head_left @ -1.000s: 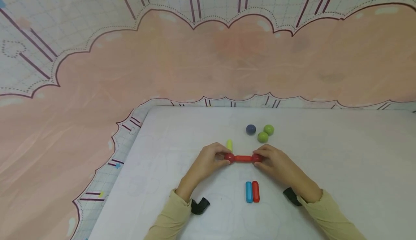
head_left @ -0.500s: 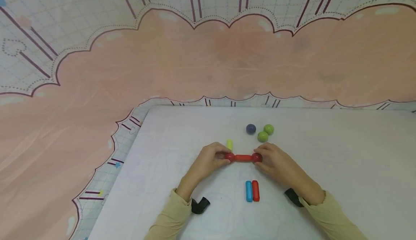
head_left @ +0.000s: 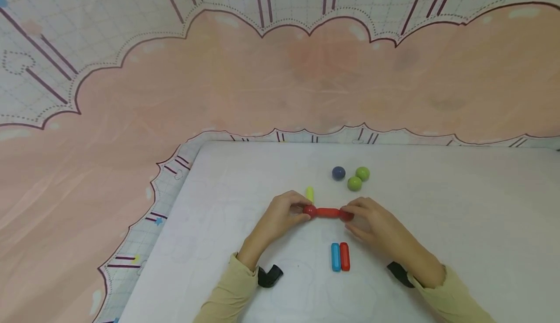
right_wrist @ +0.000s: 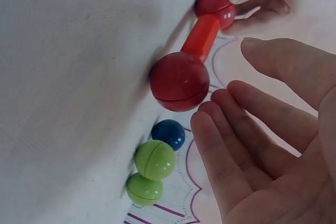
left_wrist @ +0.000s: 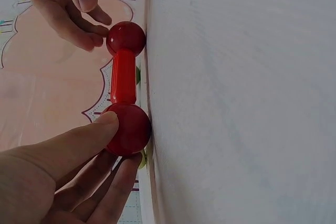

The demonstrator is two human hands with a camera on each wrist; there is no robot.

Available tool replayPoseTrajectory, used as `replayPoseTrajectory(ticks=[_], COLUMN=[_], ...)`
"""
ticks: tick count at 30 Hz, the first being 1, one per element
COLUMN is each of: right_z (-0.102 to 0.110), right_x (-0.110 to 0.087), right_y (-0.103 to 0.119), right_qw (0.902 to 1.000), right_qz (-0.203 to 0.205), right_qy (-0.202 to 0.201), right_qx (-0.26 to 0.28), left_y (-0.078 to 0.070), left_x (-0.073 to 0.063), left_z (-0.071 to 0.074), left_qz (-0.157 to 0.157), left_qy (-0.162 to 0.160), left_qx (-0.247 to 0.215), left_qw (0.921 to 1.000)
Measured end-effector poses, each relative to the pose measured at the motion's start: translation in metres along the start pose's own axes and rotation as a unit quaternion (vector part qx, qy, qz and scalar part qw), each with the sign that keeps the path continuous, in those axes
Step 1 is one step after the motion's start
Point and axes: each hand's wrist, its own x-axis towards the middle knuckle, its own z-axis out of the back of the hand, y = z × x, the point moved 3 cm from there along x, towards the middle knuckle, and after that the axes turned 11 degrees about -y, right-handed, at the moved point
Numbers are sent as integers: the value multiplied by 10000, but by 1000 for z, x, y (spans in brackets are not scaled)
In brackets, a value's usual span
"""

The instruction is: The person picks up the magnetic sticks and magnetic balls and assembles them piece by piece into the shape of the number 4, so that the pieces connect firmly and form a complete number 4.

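While the left hand [head_left: 280,216] pinches one red ball [head_left: 310,211], the spread right hand [head_left: 377,222] touches another [right_wrist: 179,81]. The tabletop's [head_left: 450,182] far edge lies beyond.

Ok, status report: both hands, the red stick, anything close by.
Left hand pinching red ball. Right hand open beside other red ball. Red stick between them. Yellow stick by left hand.

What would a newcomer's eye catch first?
First, the red rod between the left red ball, pinched by the left hand, and the right red ball, beside the right hand. Beyond lie a blue ball and two green balls; nearer, a blue rod and loose red rod.
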Motion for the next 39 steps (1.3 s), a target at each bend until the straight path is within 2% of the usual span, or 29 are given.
replayPoseTrajectory(ticks=[8,16,23,27,32,39], right_z=[7,8,5,3,0,-6], right_x=[-8,-14,-19,-21,-24,-26], right_y=[5,8,9,9,9,9], right_qw=[9999,9983,9971,9956,9919,9854], right_qz=[119,-42,213,222,-7,21], right_qy=[57,583,720,880,1217,1634], right_qx=[39,53,120,214,351,485], left_y=[0,-1,-1,0,0,1], left_x=[1,1,1,0,0,0], left_z=[0,-1,-1,-1,-1,-1], left_qz=[4,11,3,-29,-34,-47], left_qy=[-27,-27,-25,-44,-62,-47], left_qx=[23,25,20,22,18,6], left_qw=[10000,10000,10000,10000,10000,10000])
